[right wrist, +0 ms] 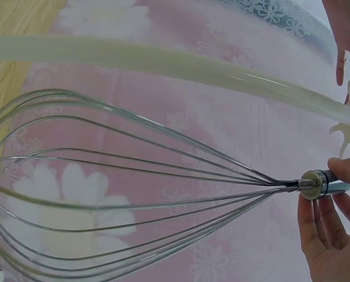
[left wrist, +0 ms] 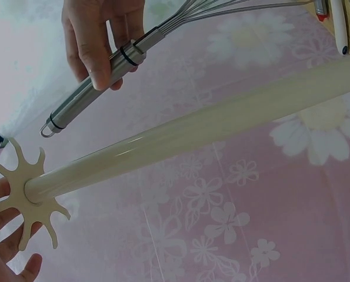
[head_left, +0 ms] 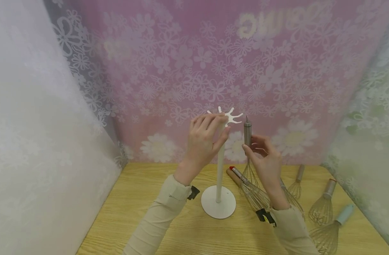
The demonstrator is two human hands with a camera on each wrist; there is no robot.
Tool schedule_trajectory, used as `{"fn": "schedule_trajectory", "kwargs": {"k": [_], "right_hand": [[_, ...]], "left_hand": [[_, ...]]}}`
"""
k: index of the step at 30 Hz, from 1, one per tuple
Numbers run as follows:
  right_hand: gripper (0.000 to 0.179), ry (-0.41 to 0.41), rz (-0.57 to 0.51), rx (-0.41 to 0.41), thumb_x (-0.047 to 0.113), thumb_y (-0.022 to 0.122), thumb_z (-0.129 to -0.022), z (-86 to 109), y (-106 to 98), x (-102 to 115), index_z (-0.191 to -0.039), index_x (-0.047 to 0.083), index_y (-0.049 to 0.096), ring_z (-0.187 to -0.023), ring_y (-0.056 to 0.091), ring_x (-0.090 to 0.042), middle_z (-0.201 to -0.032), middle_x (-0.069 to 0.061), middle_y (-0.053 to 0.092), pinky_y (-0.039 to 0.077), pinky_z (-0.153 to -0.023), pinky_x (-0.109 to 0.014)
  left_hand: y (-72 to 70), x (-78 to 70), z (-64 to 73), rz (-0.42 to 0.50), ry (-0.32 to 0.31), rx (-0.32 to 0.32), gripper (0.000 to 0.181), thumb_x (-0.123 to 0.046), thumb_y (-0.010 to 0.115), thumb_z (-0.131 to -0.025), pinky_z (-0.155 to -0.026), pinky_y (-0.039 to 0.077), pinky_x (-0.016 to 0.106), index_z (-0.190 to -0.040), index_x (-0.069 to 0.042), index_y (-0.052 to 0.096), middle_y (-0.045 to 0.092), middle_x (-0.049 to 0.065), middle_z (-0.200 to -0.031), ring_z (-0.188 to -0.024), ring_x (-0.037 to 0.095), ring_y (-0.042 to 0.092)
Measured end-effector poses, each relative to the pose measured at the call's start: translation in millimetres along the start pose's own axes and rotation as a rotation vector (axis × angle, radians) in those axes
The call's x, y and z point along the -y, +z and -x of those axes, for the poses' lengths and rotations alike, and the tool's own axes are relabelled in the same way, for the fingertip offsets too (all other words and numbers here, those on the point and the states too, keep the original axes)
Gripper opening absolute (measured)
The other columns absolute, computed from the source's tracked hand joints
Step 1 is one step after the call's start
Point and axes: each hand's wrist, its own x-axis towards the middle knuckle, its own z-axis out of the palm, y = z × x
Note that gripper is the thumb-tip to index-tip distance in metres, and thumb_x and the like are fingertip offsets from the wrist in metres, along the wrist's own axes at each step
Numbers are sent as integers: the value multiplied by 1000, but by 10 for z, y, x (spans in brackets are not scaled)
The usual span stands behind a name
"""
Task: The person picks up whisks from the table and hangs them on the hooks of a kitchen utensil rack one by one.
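A white stand with a ring of curved hooks [head_left: 234, 117] on top rises on a pole [head_left: 220, 170] from a round base [head_left: 218, 209]. My left hand [head_left: 204, 132] rests over the hooks; the left wrist view shows its fingers spread behind them, thumb apart. To the right, my right hand [head_left: 267, 159] grips a metal whisk [head_left: 247, 132] by its handle, thumb against fingers. The whisk's handle end has a small hanging loop [left wrist: 47, 130], held up close to the hooks and apart from them. Its wire loops [right wrist: 92, 205] hang downward beside the pole.
Several more whisks lie on the wooden table [head_left: 188, 230] at right: one with a red-tipped handle [head_left: 240, 174], a small one [head_left: 299, 173], another red-ended one [head_left: 330, 188] and one with a light-blue handle [head_left: 345, 214]. A floral cloth [head_left: 169, 88] hangs behind.
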Motion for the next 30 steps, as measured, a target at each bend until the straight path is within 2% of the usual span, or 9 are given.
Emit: {"fn": "schedule_trajectory", "kwargs": {"k": [10, 17, 20, 24, 30], "right_hand": [[37, -62, 32, -10, -3, 81, -83, -126, 37, 48, -118, -2, 67, -84, 64, 1, -104, -16, 72, 52, -77, -10], [37, -60, 30, 8, -6, 80, -83, -140, 65, 113, -117, -5, 66, -84, 65, 0, -104, -18, 72, 53, -77, -12], [37, -69, 28, 15, -3, 81, -83, -141, 73, 67, -118, -2, 67, -85, 66, 0, -105, -16, 72, 54, -78, -13], [37, -83, 29, 21, -3, 81, -83, -134, 84, 57, -117, -1, 68, -85, 66, 1, -106, -17, 73, 55, -78, -14], [37, -47, 33, 35, -4, 80, -83, -111, 97, 80, -118, -1, 67, -86, 64, 4, -108, -16, 71, 55, -79, -15]], "left_hand": [[-2, 1, -1, -6, 3, -1, 28, -34, 60, -101, -101, 44, 38, -116, -12, 70, 71, 4, -120, -111, 22, 63], [1, -5, -12, 5, -4, 2, 26, -27, 70, -94, -101, 43, 37, -115, -12, 70, 71, 4, -120, -111, 22, 63], [-2, -7, -13, 3, -4, 7, 27, -26, 71, -93, -101, 43, 38, -115, -11, 70, 71, 4, -120, -111, 22, 63], [-4, -6, -9, 0, -5, 13, 27, -27, 71, -93, -101, 43, 38, -116, -11, 70, 71, 4, -120, -111, 22, 63], [-7, 0, -10, 4, -9, 20, 27, -29, 67, -96, -101, 43, 38, -116, -12, 70, 70, 4, -121, -112, 22, 63]]}}
